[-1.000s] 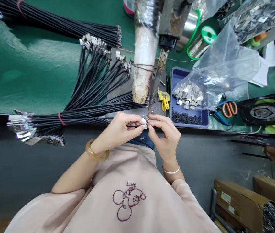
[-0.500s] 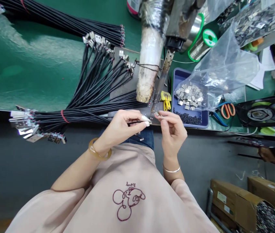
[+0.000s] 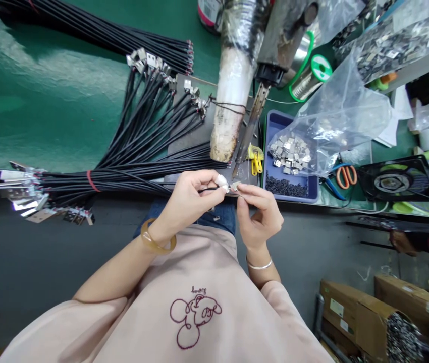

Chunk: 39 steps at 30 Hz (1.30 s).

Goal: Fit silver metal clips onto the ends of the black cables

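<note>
My left hand (image 3: pixel 194 196) is closed in a pinch on the end of a thin black cable (image 3: pixel 209 189) at the bench's front edge. My right hand (image 3: pixel 259 212) is closed too, pinching a small metal clip (image 3: pixel 235 186) right against that cable end, just below the tip of a fixed soldering iron (image 3: pixel 250 126). The two hands' fingertips almost touch. A bundle of black cables (image 3: pixel 139 171) tied with a red band runs off to the left, with metal terminals (image 3: pixel 25 194) hanging over the edge.
A blue tray (image 3: pixel 315 190) holds metal clips under a clear plastic bag (image 3: pixel 335 116). Yellow snips (image 3: pixel 255 159), orange-handled scissors (image 3: pixel 345 176), a solder spool (image 3: pixel 311 73), a fan (image 3: pixel 396 181) and cardboard boxes (image 3: pixel 366 317) on the floor surround the spot.
My right hand drew slightly away from the cable end with the clip, then came back against it. The view shifted a little to the right.
</note>
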Tool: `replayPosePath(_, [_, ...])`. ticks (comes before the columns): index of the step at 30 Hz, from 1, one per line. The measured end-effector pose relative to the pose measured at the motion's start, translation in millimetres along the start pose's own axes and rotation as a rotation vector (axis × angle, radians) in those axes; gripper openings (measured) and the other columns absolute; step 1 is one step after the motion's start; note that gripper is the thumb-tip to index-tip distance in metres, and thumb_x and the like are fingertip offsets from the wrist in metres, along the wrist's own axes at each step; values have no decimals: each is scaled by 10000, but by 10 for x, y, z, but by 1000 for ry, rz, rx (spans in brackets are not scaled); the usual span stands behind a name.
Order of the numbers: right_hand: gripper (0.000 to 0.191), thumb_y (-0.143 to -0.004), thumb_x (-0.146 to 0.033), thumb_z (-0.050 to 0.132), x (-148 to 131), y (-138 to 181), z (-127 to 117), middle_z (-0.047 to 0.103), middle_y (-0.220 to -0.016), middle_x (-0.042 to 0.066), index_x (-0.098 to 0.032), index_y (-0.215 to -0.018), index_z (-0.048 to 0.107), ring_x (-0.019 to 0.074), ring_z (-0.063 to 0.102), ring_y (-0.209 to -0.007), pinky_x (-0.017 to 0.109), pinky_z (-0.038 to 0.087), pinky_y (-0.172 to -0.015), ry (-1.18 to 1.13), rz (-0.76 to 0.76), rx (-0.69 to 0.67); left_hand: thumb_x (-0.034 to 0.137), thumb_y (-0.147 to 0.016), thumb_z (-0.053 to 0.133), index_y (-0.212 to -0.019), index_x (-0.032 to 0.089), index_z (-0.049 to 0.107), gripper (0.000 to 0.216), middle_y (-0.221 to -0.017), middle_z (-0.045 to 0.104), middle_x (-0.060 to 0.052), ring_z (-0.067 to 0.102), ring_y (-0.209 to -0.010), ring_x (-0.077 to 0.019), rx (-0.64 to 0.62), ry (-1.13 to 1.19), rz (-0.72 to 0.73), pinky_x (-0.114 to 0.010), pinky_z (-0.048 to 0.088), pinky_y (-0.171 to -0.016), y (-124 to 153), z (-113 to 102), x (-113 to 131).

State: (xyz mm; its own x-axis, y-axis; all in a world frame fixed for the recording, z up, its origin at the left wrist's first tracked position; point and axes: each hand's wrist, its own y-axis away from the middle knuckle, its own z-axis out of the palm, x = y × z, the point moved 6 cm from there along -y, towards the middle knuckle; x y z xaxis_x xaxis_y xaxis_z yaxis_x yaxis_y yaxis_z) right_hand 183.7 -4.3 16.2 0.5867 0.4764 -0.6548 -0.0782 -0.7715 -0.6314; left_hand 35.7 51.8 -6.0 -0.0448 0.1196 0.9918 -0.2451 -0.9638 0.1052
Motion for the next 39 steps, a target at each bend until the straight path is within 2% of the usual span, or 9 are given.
replayPosePath(3, [98, -945, -195, 623, 122, 5, 25, 777, -1063, 41, -271, -1006, 636, 207, 777, -959, 417, 667, -833, -96, 124, -15, 231, -750, 674, -659, 156, 648, 120, -573, 527, 10, 458, -540, -88, 33, -8, 11, -200, 355, -484, 2, -10, 8])
replayPosePath(5, [78, -939, -198, 635, 146, -1, 41, 779, -1069, 45, -264, -980, 627, 206, 778, -959, 412, 671, -830, -105, 139, -31, 243, -761, 668, -674, 154, 668, 124, -582, 543, 4, 478, -555, -97, 40, -14, 6, -204, 367, -491, 2, -11, 11])
replayPosePath(14, [259, -874, -69, 682, 0, -58, 57, 804, -1084, 32, -289, -1006, 644, 191, 791, -965, 335, 680, -809, 75, -163, -52, 257, -781, 656, -712, 136, 705, 147, -614, 595, -1, 492, -565, -97, 79, -28, 3, -209, 408, -526, -15, -2, 13])
replayPosePath(24, [239, -874, -98, 704, -42, -116, 63, 812, -1065, 34, -290, -1008, 658, 197, 800, -930, 330, 696, -798, 167, -229, -54, 255, -775, 662, -739, 132, 721, 141, -660, 619, -12, 490, -582, -96, 125, -26, -4, -209, 412, -539, -18, -14, 64])
replayPosePath(31, [173, -870, -76, 707, -112, -97, 49, 819, -1021, 63, -221, -928, 633, 162, 800, -901, 254, 678, -781, 234, -307, -65, 244, -771, 655, -706, 123, 713, 149, -582, 523, 10, 420, -548, -85, 91, -29, -23, -206, 366, -516, -16, 7, 31])
replayPosePath(39, [180, -865, -69, 716, -151, -109, 3, 817, -1004, 76, -201, -967, 649, 158, 794, -901, 253, 666, -793, 196, -308, -40, 229, -787, 649, -712, 124, 723, 149, -586, 558, 4, 440, -546, -86, 70, -52, 16, -194, 370, -504, 18, 12, 49])
